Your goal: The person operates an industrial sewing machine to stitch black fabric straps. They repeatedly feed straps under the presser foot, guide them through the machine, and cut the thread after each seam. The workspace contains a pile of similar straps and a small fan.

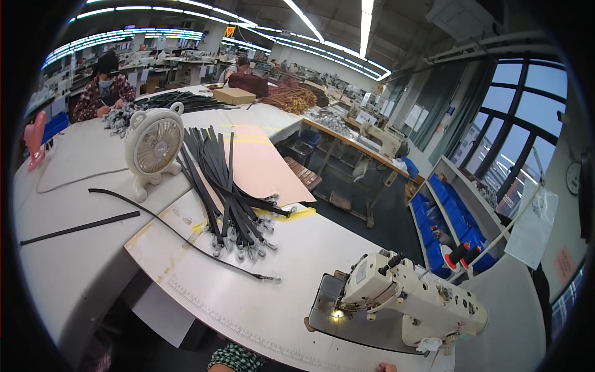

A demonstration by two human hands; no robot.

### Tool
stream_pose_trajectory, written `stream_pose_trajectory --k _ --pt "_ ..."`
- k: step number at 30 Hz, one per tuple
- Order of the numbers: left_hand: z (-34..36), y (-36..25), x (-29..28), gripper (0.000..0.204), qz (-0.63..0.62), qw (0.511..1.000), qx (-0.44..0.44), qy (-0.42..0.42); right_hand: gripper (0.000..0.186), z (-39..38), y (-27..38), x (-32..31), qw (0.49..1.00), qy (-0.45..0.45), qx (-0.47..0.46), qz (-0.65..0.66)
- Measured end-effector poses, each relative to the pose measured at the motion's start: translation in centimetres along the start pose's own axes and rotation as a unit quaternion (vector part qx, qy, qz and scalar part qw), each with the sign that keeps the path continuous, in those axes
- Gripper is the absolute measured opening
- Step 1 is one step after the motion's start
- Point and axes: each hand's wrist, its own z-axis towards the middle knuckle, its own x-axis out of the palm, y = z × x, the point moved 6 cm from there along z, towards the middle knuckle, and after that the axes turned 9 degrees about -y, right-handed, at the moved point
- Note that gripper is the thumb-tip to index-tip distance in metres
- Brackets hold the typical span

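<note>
At the far left of the frame a pink object [34, 139] stands on the white worktable [74, 260], and behind it, in the upper left, another person [102, 87] in a plaid shirt bends over a heap of small metal parts [118, 118]; a single flat black strap [80, 227] lies alone on the table at left centre; just right of it stands a cream desk fan [154, 146], its cable trailing off to the left; beside the fan a thick bundle of black straps with metal clasps [226, 192] fans out across a tan board [260, 167], the clasp ends pointing toward the lower middle of the frame; one loose black cord [180, 234] runs from below the fan down to a small metal fitting near the centre; your left arm shows only as a checked sleeve [238, 358] at the bottom edge, the left hand itself out of view; your right hand [385, 367] barely peeks in at the bottom edge right of centre, too little visible to tell whether it is spread or closed, and it holds nothing you can see; nearest to it, at lower right, sits the white sewing machine [412, 294] with its needle lamp lit; farther right, blue bins [455, 220] fill a shelf below the tall windows [527, 124].
</note>
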Motion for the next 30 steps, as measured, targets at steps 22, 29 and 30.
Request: stream_pose_trajectory --k 22,29,30 --pt "1.2 -1.2 0.3 0.026 0.04 0.998 0.026 -0.032 0.006 0.4 0.8 0.0 0.999 -0.021 -0.021 -0.028" --pt "0.8 -0.5 -0.9 0.026 0.06 0.997 0.028 -0.029 0.005 0.1 0.3 0.2 0.999 0.01 -0.022 -0.04" --pt "0.7 -0.3 -1.2 0.026 0.064 0.997 0.024 -0.024 0.006 0.3 0.5 0.0 0.999 0.012 -0.028 -0.039"
